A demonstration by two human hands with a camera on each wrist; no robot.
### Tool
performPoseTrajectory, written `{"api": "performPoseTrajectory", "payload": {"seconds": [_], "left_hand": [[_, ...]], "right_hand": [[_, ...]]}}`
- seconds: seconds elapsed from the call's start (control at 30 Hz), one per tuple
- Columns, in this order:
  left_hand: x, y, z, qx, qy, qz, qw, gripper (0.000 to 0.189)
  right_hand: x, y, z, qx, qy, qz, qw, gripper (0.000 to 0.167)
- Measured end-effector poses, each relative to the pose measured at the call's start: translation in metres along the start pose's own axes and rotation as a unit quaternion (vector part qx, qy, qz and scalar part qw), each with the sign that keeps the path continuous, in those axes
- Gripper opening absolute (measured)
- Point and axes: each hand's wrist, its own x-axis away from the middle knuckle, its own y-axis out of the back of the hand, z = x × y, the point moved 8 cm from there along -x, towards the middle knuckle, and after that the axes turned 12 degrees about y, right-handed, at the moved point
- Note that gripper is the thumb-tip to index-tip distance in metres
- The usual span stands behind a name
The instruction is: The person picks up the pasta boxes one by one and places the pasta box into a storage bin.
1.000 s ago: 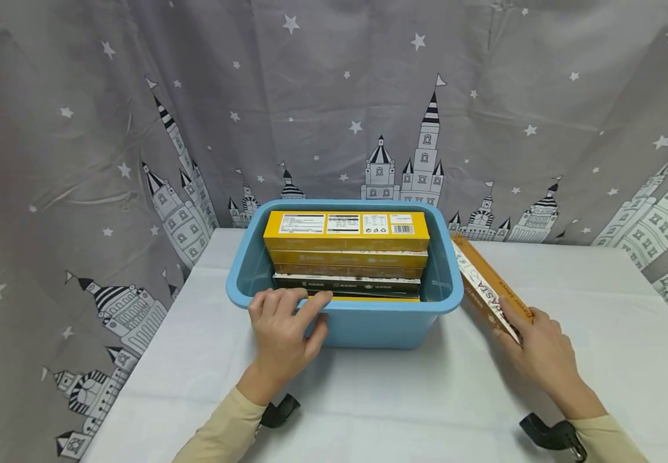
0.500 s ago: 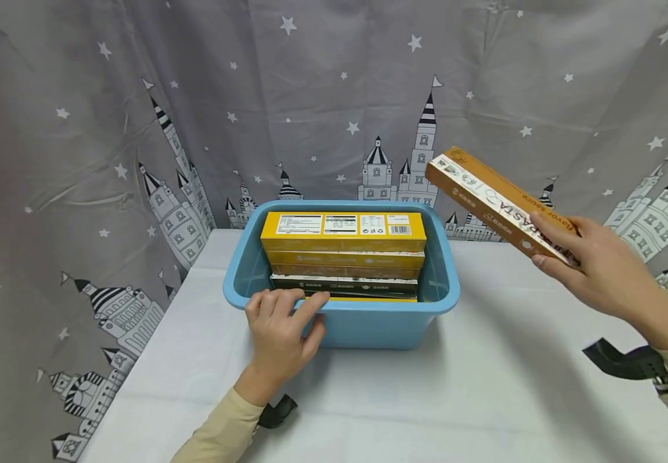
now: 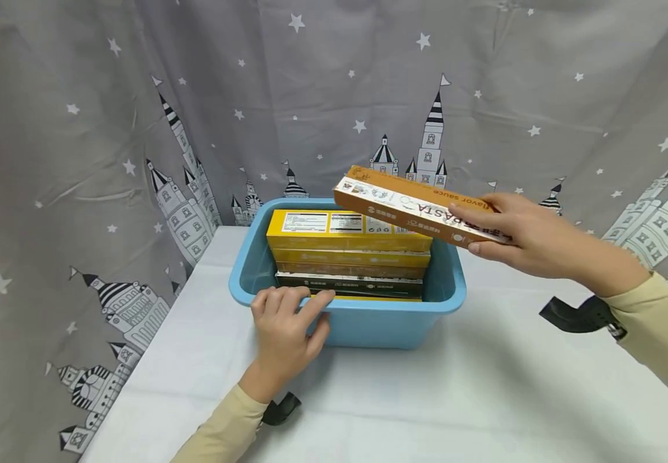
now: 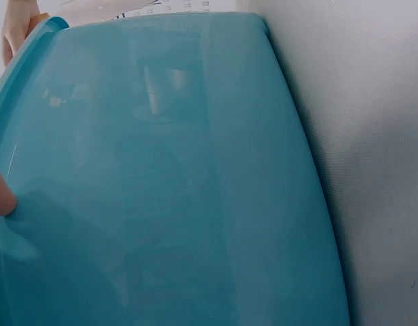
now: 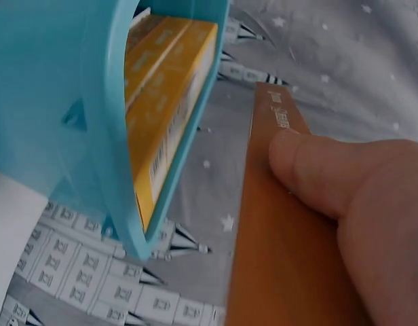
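My right hand (image 3: 536,238) holds one end of a long brown-and-white pasta box (image 3: 403,202), thumb on one side and fingers on the other. Tilted slightly, the box hangs above the back right of a blue plastic bin (image 3: 380,329) and overlaps its rim in the head view. Up close in the right wrist view, the thumb (image 5: 314,170) presses the brown face of the box. My left hand (image 3: 283,331) grips the bin's front rim, fingers hooked over it and thumb against the outer wall. Inside stand several long boxes, including a yellow box (image 3: 322,241) and a dark green box (image 3: 345,286).
The bin stands on a white-covered table (image 3: 484,386). Close behind hangs a grey curtain (image 3: 322,83) printed with castles and stars. Black straps (image 3: 579,315) are worn at both wrists.
The right hand has lifted the pasta box from the table right of the bin, then carried it left over the bin's back right. The left hand stays on the rim.
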Motion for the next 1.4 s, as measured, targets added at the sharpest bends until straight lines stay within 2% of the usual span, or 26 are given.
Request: {"api": "performPoseTrajectory", "payload": {"seconds": [0.27, 0.47, 0.83, 1.17, 1.4], "left_hand": [[-0.003, 0.000, 0.000, 0.000, 0.000, -0.003, 1.0000, 0.023], [-0.003, 0.001, 0.000, -0.003, 0.001, -0.001, 1.0000, 0.023], [-0.003, 0.001, 0.001, -0.001, 0.004, -0.004, 1.0000, 0.023], [-0.002, -0.001, 0.001, -0.004, 0.005, 0.014, 0.9999, 0.023], [-0.002, 0.000, 0.000, -0.001, -0.001, -0.003, 1.0000, 0.023]], "right_hand": [[-0.031, -0.019, 0.020, -0.016, 0.038, 0.026, 0.9988, 0.058], [-0.045, -0.033, 0.038, -0.027, 0.075, 0.019, 0.9966, 0.054], [-0.061, -0.045, 0.057, -0.026, 0.105, 0.008, 0.9941, 0.052], [-0.065, -0.051, 0.068, -0.039, 0.119, 0.015, 0.9920, 0.052], [-0.074, -0.060, 0.077, -0.043, 0.120, 0.031, 0.9914, 0.050]]}}
